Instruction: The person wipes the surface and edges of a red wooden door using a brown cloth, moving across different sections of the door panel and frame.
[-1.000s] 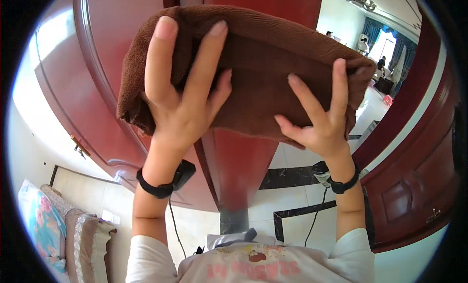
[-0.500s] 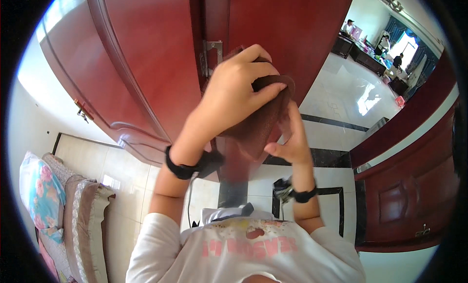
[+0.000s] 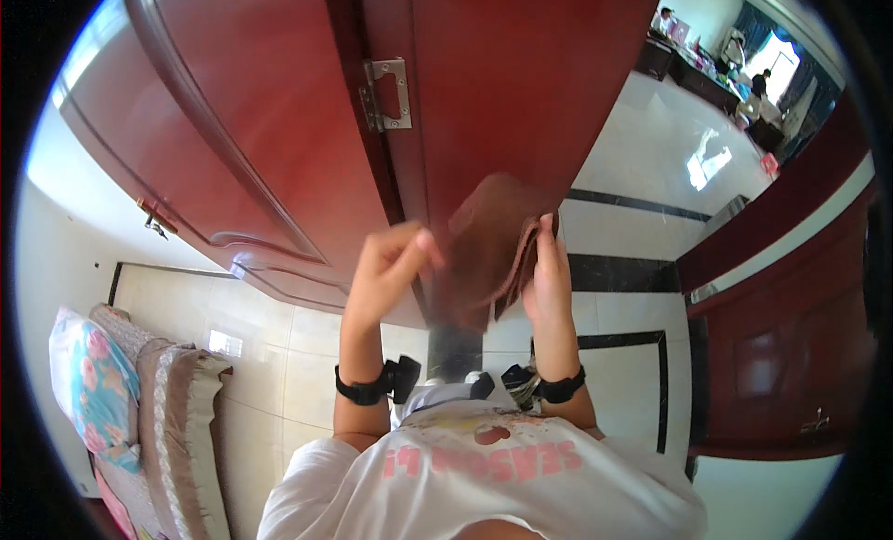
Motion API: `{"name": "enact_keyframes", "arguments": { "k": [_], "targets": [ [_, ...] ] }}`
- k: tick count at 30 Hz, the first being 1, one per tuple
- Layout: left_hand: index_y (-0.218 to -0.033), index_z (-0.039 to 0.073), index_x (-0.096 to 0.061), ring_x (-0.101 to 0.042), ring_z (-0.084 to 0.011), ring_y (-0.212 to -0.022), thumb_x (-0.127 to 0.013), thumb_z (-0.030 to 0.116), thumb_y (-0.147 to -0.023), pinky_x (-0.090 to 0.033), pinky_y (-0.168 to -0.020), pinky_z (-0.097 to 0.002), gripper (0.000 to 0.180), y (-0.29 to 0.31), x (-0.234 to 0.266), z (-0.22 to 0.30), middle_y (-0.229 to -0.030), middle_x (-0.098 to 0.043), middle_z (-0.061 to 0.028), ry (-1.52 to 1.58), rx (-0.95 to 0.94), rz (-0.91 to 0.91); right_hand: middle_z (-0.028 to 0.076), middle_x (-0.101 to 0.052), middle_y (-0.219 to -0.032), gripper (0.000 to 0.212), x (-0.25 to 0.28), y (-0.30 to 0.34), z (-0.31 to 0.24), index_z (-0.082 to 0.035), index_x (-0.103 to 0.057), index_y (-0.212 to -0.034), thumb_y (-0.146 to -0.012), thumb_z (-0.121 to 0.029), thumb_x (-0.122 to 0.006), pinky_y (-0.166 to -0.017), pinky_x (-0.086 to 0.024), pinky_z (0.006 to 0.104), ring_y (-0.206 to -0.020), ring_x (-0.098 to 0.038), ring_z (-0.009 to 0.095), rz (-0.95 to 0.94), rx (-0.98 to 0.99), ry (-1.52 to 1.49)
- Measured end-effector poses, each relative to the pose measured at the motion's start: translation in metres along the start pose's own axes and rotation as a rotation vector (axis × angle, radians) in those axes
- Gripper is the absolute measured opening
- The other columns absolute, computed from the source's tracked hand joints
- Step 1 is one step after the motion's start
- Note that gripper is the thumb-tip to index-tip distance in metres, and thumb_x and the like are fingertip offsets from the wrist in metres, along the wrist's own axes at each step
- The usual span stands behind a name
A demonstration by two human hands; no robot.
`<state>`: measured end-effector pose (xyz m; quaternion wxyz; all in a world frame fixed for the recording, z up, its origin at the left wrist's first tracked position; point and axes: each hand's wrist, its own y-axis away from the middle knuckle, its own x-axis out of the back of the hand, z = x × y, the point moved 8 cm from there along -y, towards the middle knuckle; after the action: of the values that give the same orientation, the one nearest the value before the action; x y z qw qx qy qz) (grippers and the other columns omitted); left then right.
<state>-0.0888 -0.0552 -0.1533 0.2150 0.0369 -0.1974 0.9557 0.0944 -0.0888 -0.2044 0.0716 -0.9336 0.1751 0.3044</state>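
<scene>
A brown cloth point(image 3: 488, 233), blurred and folded over at its right edge, hangs in front of the red door frame point(image 3: 484, 75). My right hand point(image 3: 547, 275) grips its folded right edge between thumb and fingers. To the left of the cloth is my left hand point(image 3: 386, 270), slightly blurred, with its fingers curled in and nothing visible in them. It appears just apart from the cloth. A silver hinge point(image 3: 392, 93) sits on the wood above both hands.
An open red door leaf point(image 3: 233, 131) with a brass handle point(image 3: 156, 218) stands on the left. Behind it is a bed with a floral pillow point(image 3: 93, 382). Another red door point(image 3: 772, 373) stands at the right. People sit at dark desks point(image 3: 702, 103) in the far room.
My left hand has let go of the cloth and moved down and left. My right hand has moved slightly down and now holds the cloth by its folded edge. The hinge is uncovered.
</scene>
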Motion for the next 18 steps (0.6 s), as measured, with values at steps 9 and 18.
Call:
{"name": "enact_keyframes", "arguments": {
  "k": [9,18],
  "targets": [
    [-0.110,0.000,-0.054,-0.052,-0.0294,-0.095,-0.062,0.019,-0.079,-0.042,-0.079,-0.0356,0.037,0.014,-0.045,0.014,-0.101,-0.052,-0.0209,-0.345,-0.033,0.106,0.010,-0.051,-0.115,0.059,-0.036,0.012,-0.003,0.005,-0.043,-0.118,-0.093,-0.047,-0.030,-0.089,-0.039,0.0297,-0.103,-0.050,0.017,-0.236,0.122,0.290],
    [-0.102,-0.002,-0.052,-0.046,-0.0273,-0.097,-0.062,0.009,-0.074,-0.038,-0.083,-0.0315,0.032,0.013,-0.032,0.022,-0.104,-0.046,-0.0140,-0.419,-0.188,0.262,0.009,-0.061,-0.077,0.051,-0.055,0.025,-0.002,0.006,-0.058,-0.086,-0.095,-0.036,-0.031,-0.067,-0.043,0.0298,-0.071,-0.054,0.015,-0.340,0.177,0.645]
  ]
}}
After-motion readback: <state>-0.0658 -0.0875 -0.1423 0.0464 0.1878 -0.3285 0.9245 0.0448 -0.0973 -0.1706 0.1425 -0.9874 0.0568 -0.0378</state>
